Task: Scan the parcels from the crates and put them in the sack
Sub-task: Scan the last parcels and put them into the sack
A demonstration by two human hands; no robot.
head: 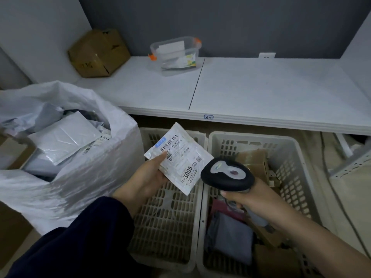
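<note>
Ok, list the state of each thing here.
parcel, held label-up in left hand
scanner, gripped in right hand, pointed toward the parcel
sack, open, mailers inside
right crate, partly full
cardboard box, closed, tilted on shelf
clear tub, papers inside

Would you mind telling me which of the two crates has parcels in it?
The right crate, below the scanner: brown and grey parcels lie in it, while the left crate shows only bare mesh.
</note>
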